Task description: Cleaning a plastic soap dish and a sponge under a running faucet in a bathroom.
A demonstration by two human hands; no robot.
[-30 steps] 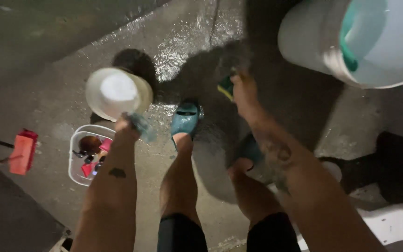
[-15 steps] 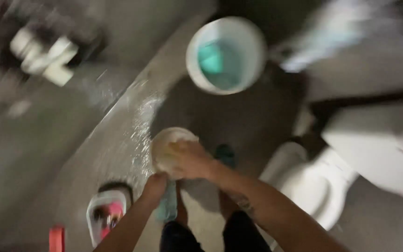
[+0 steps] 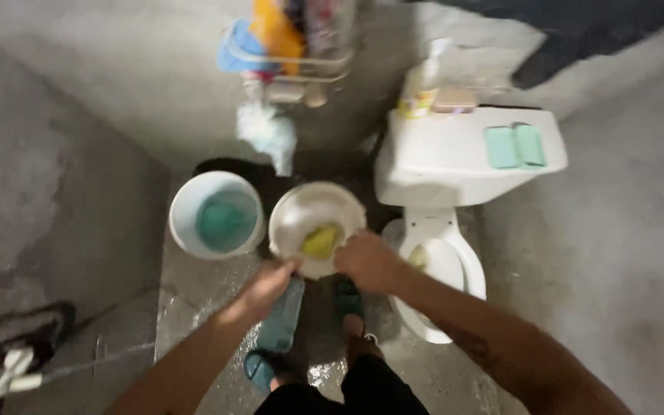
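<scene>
- The left hand (image 3: 269, 283) is closed on the near rim of a round, pale cream plastic basin (image 3: 317, 224), and holds it tipped so that its hollow faces up toward the camera.
- The right hand (image 3: 368, 261) grips the basin's near right edge; a yellow scrubbing sponge (image 3: 321, 241) lies inside the basin just past its fingers, though I cannot tell whether the fingertips press on it.
- Both hands are clamped on the same rim, close together, with the basin held in the air just beyond them and above the person's teal rubber slippers (image 3: 280, 332).
- Taking the white ceramic toilet (image 3: 455, 161) as the landmark, the basin hangs just to the left of its bowl, at about the height of the tank's underside in the picture.
- To do this scrubbing well, I judge that the left hand should keep a firm pinch on the wet rim while the sponge works round the inner wall, and the basin should stay tilted so the dirty water runs off.
- A slippery rim is the likely trouble: a loose grip could let the basin twist or drop onto the wet concrete floor (image 3: 194, 300).
- Farther left of the toilet stands a white plastic bucket (image 3: 182, 201) with blue-green water in it, just beside the basin.
- Behind the toilet, to its upper left, a wire rack (image 3: 301, 65) on the wall holds coloured bottles.
</scene>
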